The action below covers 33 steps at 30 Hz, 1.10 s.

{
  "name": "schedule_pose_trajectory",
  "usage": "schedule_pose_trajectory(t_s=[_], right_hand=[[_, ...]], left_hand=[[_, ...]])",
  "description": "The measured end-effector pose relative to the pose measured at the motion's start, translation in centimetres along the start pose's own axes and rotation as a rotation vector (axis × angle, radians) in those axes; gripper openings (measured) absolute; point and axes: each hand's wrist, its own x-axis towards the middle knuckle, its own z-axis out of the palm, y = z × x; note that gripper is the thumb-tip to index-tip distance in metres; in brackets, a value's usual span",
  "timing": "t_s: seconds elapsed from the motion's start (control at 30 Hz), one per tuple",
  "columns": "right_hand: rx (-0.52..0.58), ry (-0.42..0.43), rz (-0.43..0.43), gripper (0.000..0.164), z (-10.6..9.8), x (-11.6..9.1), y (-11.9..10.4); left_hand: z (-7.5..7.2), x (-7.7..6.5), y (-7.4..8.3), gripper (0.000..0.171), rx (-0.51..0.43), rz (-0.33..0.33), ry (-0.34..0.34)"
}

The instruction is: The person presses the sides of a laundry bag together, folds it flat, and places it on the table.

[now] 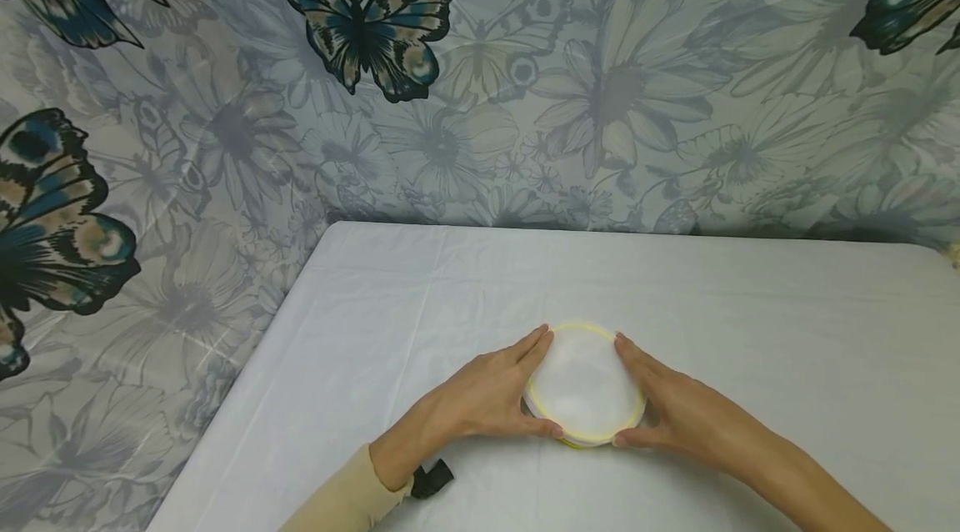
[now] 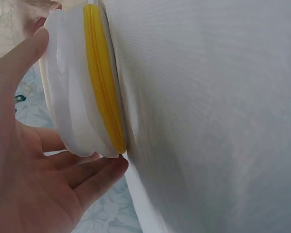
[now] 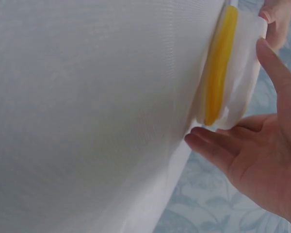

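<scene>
A round white fabric pouch (image 1: 587,386) with yellow edging sits on the white-covered table. Around its left side, my left hand (image 1: 491,392) holds it, thumb at the near rim and fingers along the far left edge. Mirroring this, my right hand (image 1: 686,415) holds the right side between thumb and fingers. A yellow zipper (image 2: 103,80) runs along the lower side wall, close to the tabletop, in the left wrist view. The right wrist view shows the yellow band (image 3: 220,68) too, with the right fingertips (image 3: 201,138) low beside the pouch.
White cloth (image 1: 787,348) covers the table, whose far edge meets a fabric backdrop (image 1: 480,148) printed with flowers and butterflies. A small black device (image 1: 432,479) sits at the left wrist, beside a beige sleeve (image 1: 345,494).
</scene>
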Motion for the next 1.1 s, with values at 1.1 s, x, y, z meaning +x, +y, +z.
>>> schedule_pose_trajectory(t_s=[1.1], right_hand=[[-0.241, 0.098, -0.156, 0.096, 1.6, 0.8, -0.8]], left_hand=[[0.5, 0.4, 1.4, 0.101, 0.154, 0.063, -0.025]])
